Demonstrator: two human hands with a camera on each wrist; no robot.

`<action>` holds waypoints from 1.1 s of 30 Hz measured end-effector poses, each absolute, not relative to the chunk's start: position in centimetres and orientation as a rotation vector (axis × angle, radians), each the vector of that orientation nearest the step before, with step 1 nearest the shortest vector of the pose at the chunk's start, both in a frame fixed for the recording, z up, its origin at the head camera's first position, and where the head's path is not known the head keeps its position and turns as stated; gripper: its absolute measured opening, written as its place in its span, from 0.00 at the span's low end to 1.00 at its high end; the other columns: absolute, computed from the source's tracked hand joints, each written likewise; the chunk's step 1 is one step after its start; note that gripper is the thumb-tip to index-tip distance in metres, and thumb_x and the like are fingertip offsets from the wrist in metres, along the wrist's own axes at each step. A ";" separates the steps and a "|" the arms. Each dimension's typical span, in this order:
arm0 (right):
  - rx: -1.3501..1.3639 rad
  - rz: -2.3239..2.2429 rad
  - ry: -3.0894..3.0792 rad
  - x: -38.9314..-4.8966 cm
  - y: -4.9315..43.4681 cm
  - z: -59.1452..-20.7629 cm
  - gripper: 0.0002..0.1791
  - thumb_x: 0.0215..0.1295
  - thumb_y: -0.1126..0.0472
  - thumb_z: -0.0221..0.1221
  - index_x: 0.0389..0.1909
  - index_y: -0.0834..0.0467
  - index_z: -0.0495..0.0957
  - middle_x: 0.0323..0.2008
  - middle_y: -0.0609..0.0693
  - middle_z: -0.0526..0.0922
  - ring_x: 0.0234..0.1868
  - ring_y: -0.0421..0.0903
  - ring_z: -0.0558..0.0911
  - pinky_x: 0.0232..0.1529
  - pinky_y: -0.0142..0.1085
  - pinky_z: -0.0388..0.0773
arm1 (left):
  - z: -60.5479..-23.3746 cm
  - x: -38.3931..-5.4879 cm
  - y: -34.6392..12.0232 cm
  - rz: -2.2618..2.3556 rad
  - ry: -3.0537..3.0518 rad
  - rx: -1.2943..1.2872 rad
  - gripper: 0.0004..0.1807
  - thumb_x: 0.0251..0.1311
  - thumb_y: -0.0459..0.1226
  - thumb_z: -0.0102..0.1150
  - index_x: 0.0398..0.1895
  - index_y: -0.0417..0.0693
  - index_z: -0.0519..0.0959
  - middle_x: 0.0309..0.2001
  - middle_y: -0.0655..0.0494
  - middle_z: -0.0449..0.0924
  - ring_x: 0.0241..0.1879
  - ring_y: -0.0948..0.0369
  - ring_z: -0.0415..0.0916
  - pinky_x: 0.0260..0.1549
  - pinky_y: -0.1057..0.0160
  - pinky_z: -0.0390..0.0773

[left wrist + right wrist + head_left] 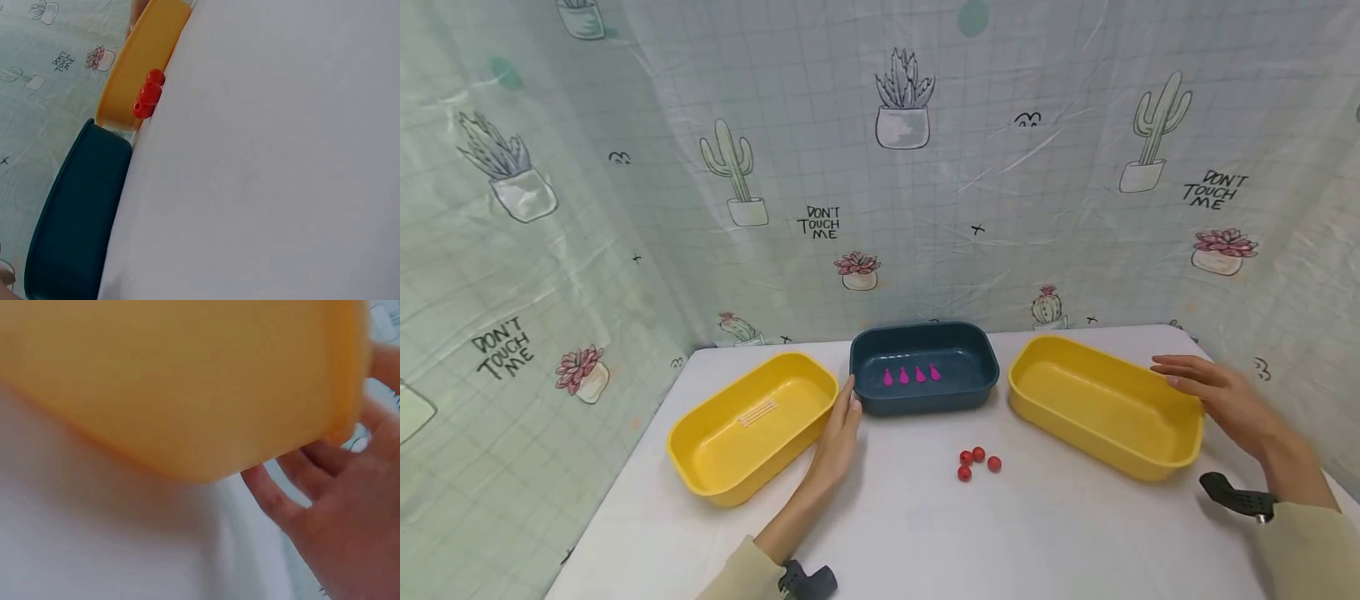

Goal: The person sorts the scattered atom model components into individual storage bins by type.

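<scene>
My left hand (835, 446) has its fingers extended between the left yellow bin (748, 475) and the dark teal bin (925, 403), its fingertips by the teal bin's left corner. Whether they press on either wall is hard to tell. At the far end of the right yellow bin (1093, 437), my right hand (1236, 404) lies along the outer wall and rim. Its lower fingers (269, 490) touch or nearly touch the bin's bottom edge in the right wrist view. Several pink teardrop-shaped pieces (903, 376) lie inside the teal bin, and several thin pale sticks (757, 413) inside the left one.
Several red beads (966, 458) lie on the white table (910, 533) in front of the teal bin. A printed cactus curtain (940, 192) hangs behind and along both sides. Black straps with mounts (1236, 496) sit on both wrists.
</scene>
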State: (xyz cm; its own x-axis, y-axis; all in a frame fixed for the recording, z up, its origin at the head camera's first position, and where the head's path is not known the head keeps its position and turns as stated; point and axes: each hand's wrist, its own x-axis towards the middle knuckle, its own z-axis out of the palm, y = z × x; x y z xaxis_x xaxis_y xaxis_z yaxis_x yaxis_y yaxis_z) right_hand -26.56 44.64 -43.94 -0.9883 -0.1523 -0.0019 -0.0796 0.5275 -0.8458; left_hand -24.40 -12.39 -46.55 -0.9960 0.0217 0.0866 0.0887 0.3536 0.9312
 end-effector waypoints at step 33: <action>-0.237 -1.886 2.250 -26.6 43.4 -46.9 0.30 0.80 0.61 0.50 0.80 0.47 0.61 0.63 0.19 0.74 0.57 0.27 0.81 0.54 0.29 0.83 | -45.2 -24.4 -7.1 -1.866 -2.651 -0.379 0.11 0.73 0.43 0.58 0.45 0.44 0.81 0.42 0.47 0.84 0.36 0.52 0.85 0.36 0.60 0.87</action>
